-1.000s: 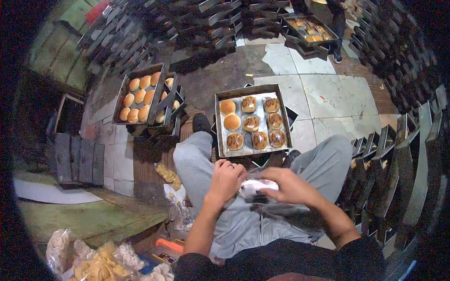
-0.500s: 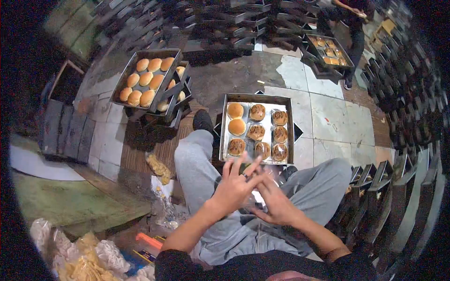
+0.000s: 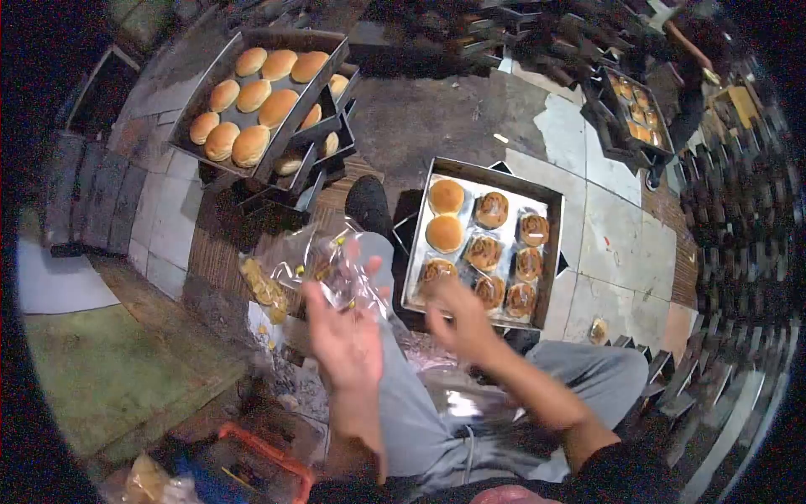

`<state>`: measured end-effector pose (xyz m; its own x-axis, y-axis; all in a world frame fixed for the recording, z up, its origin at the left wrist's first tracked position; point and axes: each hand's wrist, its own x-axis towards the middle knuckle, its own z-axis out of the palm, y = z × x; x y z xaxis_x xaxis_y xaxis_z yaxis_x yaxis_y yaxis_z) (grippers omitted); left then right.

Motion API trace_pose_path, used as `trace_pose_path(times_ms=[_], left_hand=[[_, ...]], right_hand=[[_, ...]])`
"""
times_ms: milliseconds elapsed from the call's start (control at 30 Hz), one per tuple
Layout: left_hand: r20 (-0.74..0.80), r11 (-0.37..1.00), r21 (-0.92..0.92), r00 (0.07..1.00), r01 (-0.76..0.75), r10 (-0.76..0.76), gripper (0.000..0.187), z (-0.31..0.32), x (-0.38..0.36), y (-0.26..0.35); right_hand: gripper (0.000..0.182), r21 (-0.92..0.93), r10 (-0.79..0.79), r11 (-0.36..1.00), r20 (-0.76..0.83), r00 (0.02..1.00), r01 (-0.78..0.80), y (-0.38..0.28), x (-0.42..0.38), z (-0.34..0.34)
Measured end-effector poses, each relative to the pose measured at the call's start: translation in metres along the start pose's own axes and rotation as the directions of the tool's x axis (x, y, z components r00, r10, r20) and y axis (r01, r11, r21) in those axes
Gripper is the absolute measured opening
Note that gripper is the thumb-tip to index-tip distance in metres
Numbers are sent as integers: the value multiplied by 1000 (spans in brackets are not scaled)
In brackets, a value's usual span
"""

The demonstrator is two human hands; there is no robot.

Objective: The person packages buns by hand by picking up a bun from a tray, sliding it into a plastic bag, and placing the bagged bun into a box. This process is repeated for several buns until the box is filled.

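Note:
My left hand (image 3: 346,332) is raised palm up beside the tray, holding a clear plastic bag (image 3: 336,265) with small coloured print; the bag spreads loosely over its fingers. Blurred by motion, my right hand (image 3: 462,317) is at the tray's near left corner, fingers curled, right by a brown-streaked bun (image 3: 438,274). Whether it grips that bun I cannot tell. The dark metal tray (image 3: 554,252) holds several streaked buns in clear wrapping and, at its left side, two plain golden buns (image 3: 445,233). More clear plastic (image 3: 470,399) lies in my lap.
At the left, stacked trays (image 3: 277,151) carry plain buns. Another bun tray (image 3: 659,143) stands far right, near a person's arm (image 3: 693,46). Dark metal trays (image 3: 739,210) line the right side. A yellowish plastic bundle (image 3: 264,290) and an orange-red handle (image 3: 269,454) lie at lower left.
My hands were together over my lap and have moved apart: the left went left and now holds up the plastic bag, the right reached to the tray. The view has shifted too.

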<state>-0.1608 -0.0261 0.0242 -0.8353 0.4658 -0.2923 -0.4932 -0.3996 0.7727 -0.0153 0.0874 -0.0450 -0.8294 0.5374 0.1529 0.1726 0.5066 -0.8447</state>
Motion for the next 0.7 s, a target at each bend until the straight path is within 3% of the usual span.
trace_pose_path(times_ms=[67,100,133,167,233,267,333,367,433,467,500,567,600,667,700], left_hand=[[232,909,-353,962,220,-143,68,4,2,20],[224,912,-345,963,223,-151,68,5,3,23],[244,894,-381,958,238,-151,69,9,4,22],[264,873,-418,953,252,-149,70,8,5,18],[216,885,-394,961,249,-174,67,0,4,11],[146,872,-388,954,298,-261,68,2,3,14],[77,856,-379,934,351,-348,68,0,6,13],[105,841,-398,929,366,-354,69,-4,5,10],[169,803,-437,914,405,-368,71,-7,2,5],[176,801,-432,910,415,-376,71,-4,3,3],[225,868,-353,932,350,-285,74,0,2,2],[295,922,-277,937,270,-186,76,6,-1,0],[263,940,-219,944,261,-201,79,5,-2,-3],[236,957,-155,950,246,-206,81,7,-6,-3],[236,968,-126,954,219,-185,82,11,-8,-2]], right_hand=[[21,-183,225,956,-37,974,-228,101,53,22],[29,-217,302,925,-84,950,-313,138,87,24],[46,-391,252,874,-142,957,-288,219,112,37],[47,-555,329,753,-144,933,-352,254,141,35],[40,-549,295,725,-296,908,-415,304,173,37],[40,-546,301,726,-292,908,-417,314,184,36],[30,-367,490,773,-173,854,-518,326,200,32],[30,-364,496,771,-171,851,-522,322,198,28],[27,-11,446,895,58,893,-446,314,186,15],[27,376,520,773,86,850,-511,316,175,26],[30,443,603,723,-32,797,-529,315,159,34],[30,420,638,770,-479,603,-481,330,135,56],[30,420,629,777,-487,606,-468,343,127,59],[34,584,758,643,-578,303,-495,339,117,55],[34,589,755,648,-582,304,-482,336,115,56]])
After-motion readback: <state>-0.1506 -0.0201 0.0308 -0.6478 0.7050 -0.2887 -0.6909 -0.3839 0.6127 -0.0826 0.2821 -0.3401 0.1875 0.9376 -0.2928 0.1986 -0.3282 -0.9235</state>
